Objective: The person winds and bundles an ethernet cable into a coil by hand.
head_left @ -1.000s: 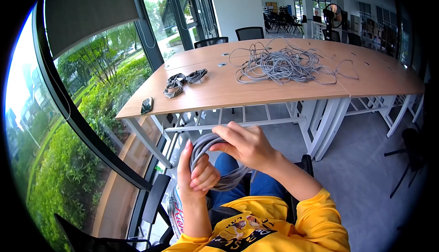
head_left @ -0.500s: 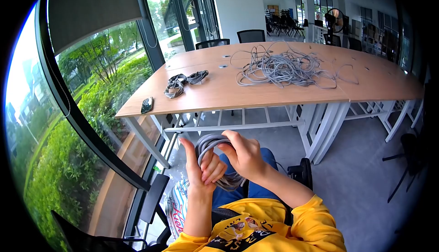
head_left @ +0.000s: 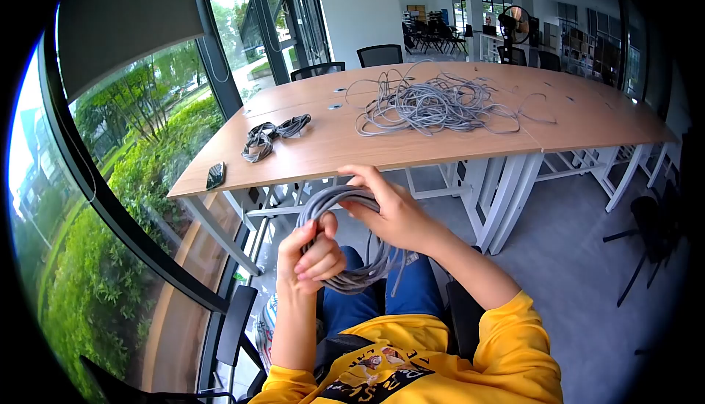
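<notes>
A coil of grey cable (head_left: 352, 278) is held up over my lap, in front of the table. My left hand (head_left: 316, 251) grips the coil's left side, fingers curled through the loop and thumb outside. At the coil's top right, my right hand (head_left: 393, 209) is bent over the strands, its thumb under them. A loose cable end hangs at the coil's lower right. On the table lies a large tangled heap of grey cable (head_left: 440, 104), and to its left sit smaller bundled coils of cable (head_left: 261, 142).
The wooden table (head_left: 330, 156) spans the view ahead, on white metal legs (head_left: 514, 198). A phone (head_left: 215, 176) lies near its left front corner. Chairs (head_left: 380, 55) stand behind it, and a black chair (head_left: 650, 228) is at right. Windows line the left side.
The coil has risen and now shows as a wider, open ring. My left thumb has come down onto the strands. The view has shifted slightly to the right.
</notes>
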{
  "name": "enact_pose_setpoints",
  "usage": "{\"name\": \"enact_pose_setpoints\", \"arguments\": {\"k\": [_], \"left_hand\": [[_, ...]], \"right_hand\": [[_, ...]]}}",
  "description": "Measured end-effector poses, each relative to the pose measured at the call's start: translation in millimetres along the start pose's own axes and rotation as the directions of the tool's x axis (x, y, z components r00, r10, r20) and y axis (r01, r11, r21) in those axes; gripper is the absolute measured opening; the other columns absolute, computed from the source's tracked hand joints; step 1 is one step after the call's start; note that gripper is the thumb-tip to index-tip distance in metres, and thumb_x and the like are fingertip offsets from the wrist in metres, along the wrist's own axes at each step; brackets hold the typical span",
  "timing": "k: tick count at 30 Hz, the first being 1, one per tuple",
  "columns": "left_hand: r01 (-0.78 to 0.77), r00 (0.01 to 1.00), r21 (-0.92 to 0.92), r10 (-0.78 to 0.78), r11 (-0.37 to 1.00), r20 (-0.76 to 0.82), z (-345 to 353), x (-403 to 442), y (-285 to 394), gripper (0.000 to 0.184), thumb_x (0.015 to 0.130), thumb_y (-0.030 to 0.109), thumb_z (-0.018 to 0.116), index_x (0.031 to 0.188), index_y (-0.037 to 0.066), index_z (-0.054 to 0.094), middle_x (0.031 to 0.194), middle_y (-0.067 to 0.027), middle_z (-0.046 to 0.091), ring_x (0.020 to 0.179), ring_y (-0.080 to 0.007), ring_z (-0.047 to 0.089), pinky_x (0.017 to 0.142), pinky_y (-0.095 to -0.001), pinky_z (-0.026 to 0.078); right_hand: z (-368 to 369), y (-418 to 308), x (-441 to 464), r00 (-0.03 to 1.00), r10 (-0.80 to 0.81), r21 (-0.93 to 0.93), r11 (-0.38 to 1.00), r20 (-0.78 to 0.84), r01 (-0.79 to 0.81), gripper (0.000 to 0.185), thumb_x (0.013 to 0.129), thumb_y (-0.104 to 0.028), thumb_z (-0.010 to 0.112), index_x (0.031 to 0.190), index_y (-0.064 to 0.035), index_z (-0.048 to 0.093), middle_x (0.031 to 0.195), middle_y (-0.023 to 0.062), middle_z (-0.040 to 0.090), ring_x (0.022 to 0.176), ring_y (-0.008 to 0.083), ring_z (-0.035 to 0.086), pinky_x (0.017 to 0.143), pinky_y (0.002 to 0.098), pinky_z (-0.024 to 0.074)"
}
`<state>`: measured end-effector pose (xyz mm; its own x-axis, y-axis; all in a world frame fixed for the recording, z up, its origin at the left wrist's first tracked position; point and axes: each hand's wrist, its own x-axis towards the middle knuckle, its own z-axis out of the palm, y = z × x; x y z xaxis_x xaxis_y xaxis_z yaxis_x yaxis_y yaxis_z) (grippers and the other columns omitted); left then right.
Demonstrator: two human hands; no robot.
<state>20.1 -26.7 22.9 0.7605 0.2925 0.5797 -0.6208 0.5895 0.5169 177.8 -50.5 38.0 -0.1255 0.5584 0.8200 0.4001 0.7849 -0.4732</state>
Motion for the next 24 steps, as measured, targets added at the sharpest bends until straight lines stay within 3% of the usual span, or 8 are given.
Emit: {"name": "enact_pose_setpoints", "arguments": {"k": [3, 7, 8, 11, 15, 18, 20, 24], "left_hand": [[-0.185, 0.979, -0.031, 0.182, 0.982, -0.087, 6.9, -7.2, 1.2, 0.046, 0.090, 0.025, 0.026, 0.124, -0.006, 0.023, 0.036, 0.0059, 0.031, 0.025, -0.0030, 0.027, 0.030, -0.0160, 0.025], [-0.334, 0.925, 0.081, 0.343, 0.939, -0.162, 26.7, -10.4, 7.7, 0.052, 0.090, 0.030, 0.027, 0.130, 0.001, 0.010, 0.035, 0.0033, 0.031, 0.026, -0.0043, 0.028, 0.028, -0.0159, 0.025], [-0.335, 0.924, 0.089, 0.346, 0.938, -0.163, 28.9, -11.6, 8.3, 0.052, 0.090, 0.030, 0.027, 0.130, 0.001, 0.010, 0.035, 0.0033, 0.031, 0.026, -0.0043, 0.028, 0.028, -0.0159, 0.025], [-0.537, 0.820, 0.187, 0.561, 0.822, -0.114, 35.5, -14.4, 12.9, 0.050, 0.091, 0.030, 0.026, 0.131, 0.005, 0.008, 0.036, 0.0026, 0.030, 0.026, -0.0046, 0.026, 0.027, -0.0165, 0.022], [-0.577, 0.602, 0.697, 0.798, 0.425, 0.012, 49.2, -15.7, 22.2, 0.047, 0.091, 0.027, 0.026, 0.130, 0.005, 0.012, 0.036, 0.0041, 0.029, 0.026, -0.0026, 0.024, 0.026, -0.0162, 0.020], [-0.470, 0.510, 0.836, 0.860, 0.282, -0.003, 49.0, -17.6, 20.7, 0.045, 0.090, 0.019, 0.028, 0.130, 0.005, 0.014, 0.037, 0.0049, 0.027, 0.027, -0.0028, 0.019, 0.029, -0.0180, 0.018], [-0.436, 0.524, 0.858, 0.851, 0.272, -0.004, 48.1, -17.2, 16.9, 0.045, 0.090, 0.017, 0.029, 0.130, 0.005, 0.014, 0.037, 0.0050, 0.027, 0.027, -0.0028, 0.020, 0.030, -0.0180, 0.018], [-0.421, 0.572, 0.851, 0.820, 0.314, -0.020, 41.1, -18.2, 15.9, 0.046, 0.088, 0.013, 0.032, 0.130, 0.005, 0.014, 0.037, 0.0053, 0.025, 0.028, -0.0031, 0.020, 0.032, -0.0185, 0.019]], "right_hand": [[1.8, -0.7, -7.5, 0.991, 0.135, 0.063, 0.989, 0.010, -0.135, 0.031, 0.080, -0.016, 0.054, 0.106, -0.0049, 0.042, 0.085, 0.0136, 0.056, 0.074, 0.0225, 0.058, 0.062, 0.0304, 0.0453], [-3.9, -1.0, -26.0, 0.909, 0.361, 0.059, 0.923, 0.211, -0.380, 0.026, 0.085, -0.019, 0.046, 0.105, -0.0034, 0.042, 0.080, 0.0102, 0.054, 0.065, 0.0166, 0.057, 0.055, 0.0246, 0.0429], [-3.8, 0.9, -29.5, 0.863, 0.434, 0.249, 0.834, 0.257, -0.493, 0.025, 0.086, -0.020, 0.043, 0.104, -0.0025, 0.043, 0.074, 0.0076, 0.052, 0.059, 0.0133, 0.054, 0.053, 0.0223, 0.0416], [-7.1, 10.5, -33.4, 0.850, 0.428, 0.443, 0.726, 0.307, -0.526, 0.023, 0.090, -0.019, 0.035, 0.100, -0.0001, 0.044, 0.062, 0.0014, 0.046, 0.048, 0.0060, 0.046, 0.049, 0.0178, 0.0388], [-16.4, 2.4, -32.2, 0.750, 0.515, 0.421, 0.622, 0.414, -0.660, 0.026, 0.090, -0.017, 0.033, 0.102, 0.0012, 0.046, 0.059, -0.0009, 0.043, 0.047, 0.0049, 0.044, 0.045, 0.0203, 0.0390], [-9.9, 0.6, -35.9, 0.807, 0.470, 0.303, 0.759, 0.357, -0.576, 0.023, 0.088, -0.015, 0.038, 0.100, 0.0014, 0.048, 0.058, -0.0007, 0.042, 0.044, 0.0048, 0.043, 0.044, 0.0221, 0.0386], [0.0, 0.4, -38.5, 0.995, 0.094, -0.137, 0.986, -0.032, -0.098, 0.019, 0.084, -0.010, 0.046, 0.098, 0.0014, 0.051, 0.058, 0.0015, 0.044, 0.044, 0.0072, 0.046, 0.043, 0.0238, 0.0388], [-2.4, -9.3, -29.9, 0.987, -0.160, -0.625, 0.769, 0.011, 0.132, 0.022, 0.078, -0.008, 0.053, 0.098, 0.0013, 0.053, 0.058, 0.0046, 0.046, 0.051, 0.0112, 0.052, 0.042, 0.0243, 0.0401]]}}
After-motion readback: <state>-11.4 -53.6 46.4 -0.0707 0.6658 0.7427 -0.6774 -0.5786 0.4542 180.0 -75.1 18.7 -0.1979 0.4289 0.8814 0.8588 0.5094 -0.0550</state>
